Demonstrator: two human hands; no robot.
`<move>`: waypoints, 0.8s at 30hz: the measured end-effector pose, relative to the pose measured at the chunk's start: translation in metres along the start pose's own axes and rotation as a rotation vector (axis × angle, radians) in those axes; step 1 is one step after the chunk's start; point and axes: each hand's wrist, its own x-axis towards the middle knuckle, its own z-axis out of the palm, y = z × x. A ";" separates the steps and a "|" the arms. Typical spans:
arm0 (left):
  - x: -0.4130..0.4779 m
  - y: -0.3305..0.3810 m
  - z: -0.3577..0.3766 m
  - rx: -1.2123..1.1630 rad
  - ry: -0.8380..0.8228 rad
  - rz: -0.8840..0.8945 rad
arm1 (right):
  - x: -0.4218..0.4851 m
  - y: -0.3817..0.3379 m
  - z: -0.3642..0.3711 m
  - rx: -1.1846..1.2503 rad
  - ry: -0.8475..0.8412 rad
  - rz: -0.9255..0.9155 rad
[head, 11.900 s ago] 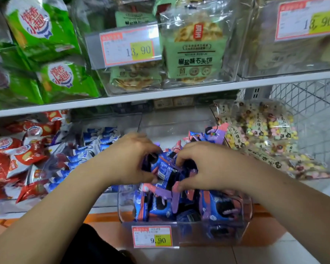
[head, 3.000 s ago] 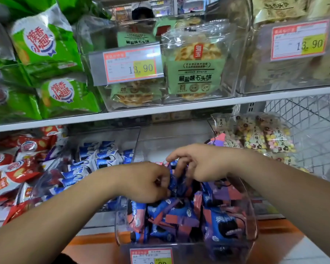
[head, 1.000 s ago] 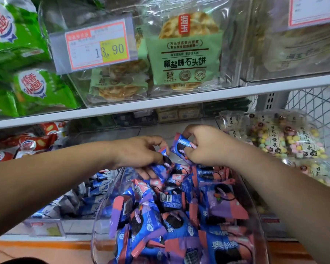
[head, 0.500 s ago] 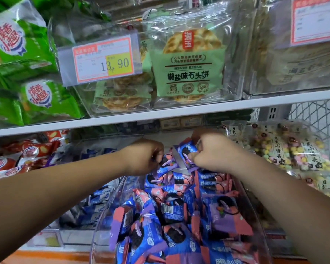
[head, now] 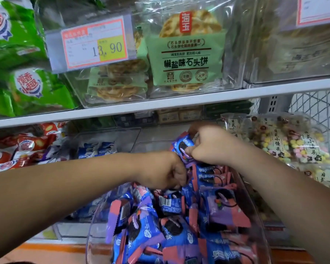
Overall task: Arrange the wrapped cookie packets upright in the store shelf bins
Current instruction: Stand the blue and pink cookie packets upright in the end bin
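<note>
Head view: small cookie packets (head: 171, 221), glossy blue with purple and pink ends and a dark sandwich cookie printed on each, fill a clear plastic bin (head: 92, 233) on the lower shelf, those at the back edge standing in a row, those nearer the front lying jumbled. At the bin's back edge the right hand (head: 213, 147) pinches one raised packet (head: 183, 144); the left hand (head: 164, 171) is curled among the packets just below, fingertips hidden. A white shelf board (head: 179, 103) runs above.

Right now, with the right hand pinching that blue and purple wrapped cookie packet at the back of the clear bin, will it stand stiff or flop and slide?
The blue and purple wrapped cookie packet looks small and probably light: the right hand lifts it by a pinch. Its glossy film is likely slippery. Packets in the clear plastic bin lean every way, so it will probably tip without neighbours.
</note>
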 end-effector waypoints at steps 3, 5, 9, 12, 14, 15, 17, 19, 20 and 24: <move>0.015 -0.002 0.010 0.054 -0.093 -0.043 | 0.000 0.002 0.001 -0.001 -0.003 0.005; 0.020 -0.009 0.011 0.071 -0.109 -0.078 | 0.000 0.004 0.000 0.011 0.001 -0.005; 0.019 -0.019 0.019 0.056 -0.091 -0.116 | -0.002 0.005 0.000 0.020 -0.007 -0.024; 0.015 -0.023 0.023 -0.110 -0.123 -0.160 | -0.001 0.006 0.002 0.016 -0.008 -0.037; 0.014 -0.021 0.019 -0.232 -0.195 -0.218 | 0.000 0.006 0.002 0.017 -0.005 -0.037; 0.014 -0.018 0.015 -0.263 -0.226 -0.266 | -0.001 0.006 0.001 0.021 -0.007 -0.034; 0.015 -0.018 0.012 -0.272 -0.258 -0.319 | -0.001 0.007 0.001 0.032 -0.015 -0.036; 0.018 -0.020 0.016 -0.262 -0.279 -0.293 | -0.001 0.009 0.001 0.039 -0.021 -0.039; 0.018 -0.023 0.021 -0.253 -0.294 -0.279 | -0.001 0.010 0.001 0.040 -0.022 -0.036; 0.017 -0.032 0.029 -0.302 -0.263 -0.245 | 0.000 0.012 0.002 0.075 -0.031 -0.040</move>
